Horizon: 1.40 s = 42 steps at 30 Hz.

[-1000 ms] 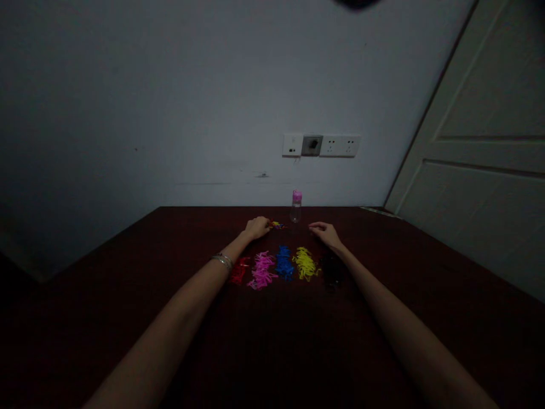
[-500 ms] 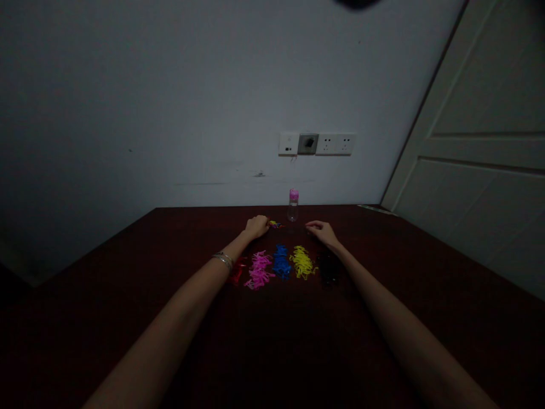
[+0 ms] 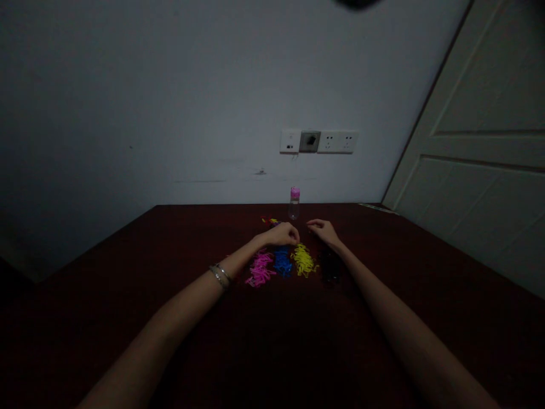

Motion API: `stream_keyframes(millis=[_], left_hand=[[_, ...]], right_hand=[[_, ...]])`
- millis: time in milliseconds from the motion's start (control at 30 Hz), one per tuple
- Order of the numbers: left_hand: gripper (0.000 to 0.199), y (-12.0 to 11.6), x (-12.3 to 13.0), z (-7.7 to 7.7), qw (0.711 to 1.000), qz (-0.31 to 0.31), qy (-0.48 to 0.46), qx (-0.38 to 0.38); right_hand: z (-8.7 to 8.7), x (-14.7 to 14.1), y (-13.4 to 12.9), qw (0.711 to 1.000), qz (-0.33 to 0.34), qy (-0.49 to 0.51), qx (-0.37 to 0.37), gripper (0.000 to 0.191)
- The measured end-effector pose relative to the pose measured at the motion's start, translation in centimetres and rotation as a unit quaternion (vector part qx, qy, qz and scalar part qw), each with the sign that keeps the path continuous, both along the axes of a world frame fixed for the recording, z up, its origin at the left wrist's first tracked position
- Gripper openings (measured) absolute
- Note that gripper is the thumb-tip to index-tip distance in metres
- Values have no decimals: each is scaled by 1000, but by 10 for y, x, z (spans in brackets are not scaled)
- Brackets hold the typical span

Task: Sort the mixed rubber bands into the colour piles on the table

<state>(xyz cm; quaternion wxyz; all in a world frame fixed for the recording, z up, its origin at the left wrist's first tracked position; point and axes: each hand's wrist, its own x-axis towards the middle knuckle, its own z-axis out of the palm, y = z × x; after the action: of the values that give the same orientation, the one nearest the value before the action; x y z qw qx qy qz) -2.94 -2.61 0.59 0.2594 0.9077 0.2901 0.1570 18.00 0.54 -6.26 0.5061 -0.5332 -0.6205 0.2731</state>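
Small strips lie on the dark red table in piles: pink, blue, yellow and black. My left hand is closed at the far end of the yellow pile, its fingertips pinched on something I cannot make out. Beyond it lies a small mixed-colour bunch, partly hidden by the hand. My right hand rests beyond the black pile, fingers bent together; what they hold, if anything, is too small to name. A clear bottle with a pink cap stands upright between and behind the hands.
The table meets a pale wall behind. Sockets and a switch plate are on that wall. A panelled door stands at the right, with a thin flat strip near the table's back right corner.
My left hand has moved right and nearer, from the mixed bunch to the yellow pile. The bunch now shows more behind it, and the red pile is covered by my forearm. My right hand has barely moved.
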Motion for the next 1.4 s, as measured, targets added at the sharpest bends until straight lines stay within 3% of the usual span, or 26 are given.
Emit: stream_keyframes(millis=[133,200,467,667,767,933,1100,1200,1400], left_hand=[[20,-2,3,-2,1000,-13,-3,-2],[21,5,-2,-5,1000,14,-23,10],[29,48,-69,-23,951,252,-155,85],[34,63,-107,-39,893,375,-247,-32],[34,64,-110,-43,878,379,-287,-61],[34,63,-108,-44,888,359,-280,-58],[35,62,-110,-44,888,355,-286,-53],[36,64,-111,-47,891,351,-283,-51],[38,72,-113,-55,896,340,-282,-40]], right_hand=[[-2,1,2,1000,2,5,3,28],[-2,1,2,1000,6,0,1,29],[-1,1,1,1000,0,-22,-4,29],[4,-2,-2,999,0,-41,-11,28],[5,-2,-3,998,-3,-63,-12,27],[11,-8,-1,990,0,-138,6,23],[23,-33,11,977,38,-207,29,22],[26,-50,24,966,61,-244,52,28],[22,-68,41,936,70,-345,17,42]])
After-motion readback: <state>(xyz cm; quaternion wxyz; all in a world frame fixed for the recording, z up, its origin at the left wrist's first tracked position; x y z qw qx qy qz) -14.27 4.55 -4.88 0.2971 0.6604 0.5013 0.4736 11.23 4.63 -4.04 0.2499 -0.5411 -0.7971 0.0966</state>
